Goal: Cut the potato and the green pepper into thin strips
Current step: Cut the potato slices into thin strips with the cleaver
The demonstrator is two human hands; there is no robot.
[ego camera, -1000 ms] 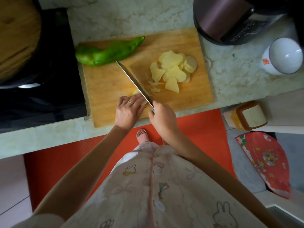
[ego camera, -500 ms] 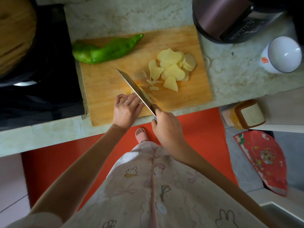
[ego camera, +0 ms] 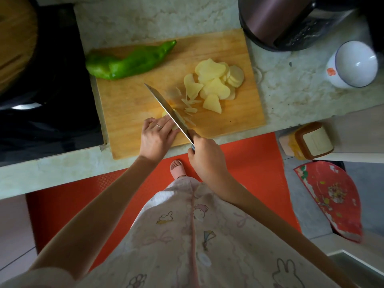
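Note:
A wooden cutting board point(ego camera: 133, 113) lies on the marble counter. A whole green pepper point(ego camera: 128, 61) rests at the board's far left. A pile of round potato slices point(ego camera: 216, 80) sits at the board's right, with a few thin potato strips point(ego camera: 190, 104) beside it. My left hand point(ego camera: 155, 136) holds down a small stack of potato slices point(ego camera: 175, 121) with curled fingers, mostly hiding it. My right hand point(ego camera: 205, 156) grips the handle of a knife point(ego camera: 166, 107), whose blade lies across that stack, tip pointing to the far left.
A black stovetop point(ego camera: 41, 113) with a wooden lid lies to the left of the board. A dark rice cooker point(ego camera: 286, 21) stands at the far right corner, a white bowl point(ego camera: 353, 65) beside it. The counter edge runs just below the board.
The knife blade has shifted left along the potato stack between cuts, and a few more thin strips lie to its right. My left hand has drawn back slightly.

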